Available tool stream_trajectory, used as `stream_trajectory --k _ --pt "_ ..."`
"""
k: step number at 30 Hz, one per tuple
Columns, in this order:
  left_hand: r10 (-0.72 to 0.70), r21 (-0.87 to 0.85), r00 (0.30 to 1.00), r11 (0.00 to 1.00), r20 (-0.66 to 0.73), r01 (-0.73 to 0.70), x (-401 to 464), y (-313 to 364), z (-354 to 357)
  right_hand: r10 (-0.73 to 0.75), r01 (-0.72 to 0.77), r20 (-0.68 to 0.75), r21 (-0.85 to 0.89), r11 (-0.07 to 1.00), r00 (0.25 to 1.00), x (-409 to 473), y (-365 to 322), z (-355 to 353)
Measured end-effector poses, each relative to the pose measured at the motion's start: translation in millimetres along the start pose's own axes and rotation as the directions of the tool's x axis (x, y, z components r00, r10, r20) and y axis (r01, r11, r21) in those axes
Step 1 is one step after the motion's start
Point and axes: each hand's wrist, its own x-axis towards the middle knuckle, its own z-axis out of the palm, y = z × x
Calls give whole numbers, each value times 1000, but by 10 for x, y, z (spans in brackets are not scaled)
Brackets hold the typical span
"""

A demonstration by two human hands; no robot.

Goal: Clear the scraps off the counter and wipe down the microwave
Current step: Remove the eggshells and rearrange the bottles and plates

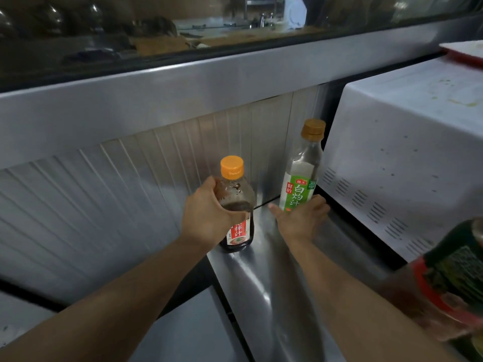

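Observation:
A white microwave (407, 142) fills the right side, its top stained with yellowish spots and its side wall speckled. On the steel counter (264, 278) to its left stand two bottles. My left hand (209, 215) is shut on the dark sauce bottle (236, 207), which has an orange cap and a red label. My right hand (300, 218) wraps the base of the taller clear bottle (300, 176), with a tan cap and a green label, close to the microwave's left wall.
A ribbed metal panel (130, 194) and a steel ledge (183, 84) back the counter. A blurred dark-green jar with a red band (454, 280) sits very near the camera at lower right. A red-edged tray (465, 48) rests on the microwave's far top.

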Motion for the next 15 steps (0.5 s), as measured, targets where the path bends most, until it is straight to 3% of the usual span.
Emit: stream_trajectory --k 5,11,15 --pt "-1 -35 1000 999 -18 0 58 -47 47 -60 61 -70 3 998 996 63 51 43" --pt "10 -57 1000 998 -11 -11 88 -49 102 -113 116 -37 88 989 993 204 105 12" --pt "27 -52 1000 998 5 -27 106 4 116 -81 81 -6 41 996 997 248 177 -42"
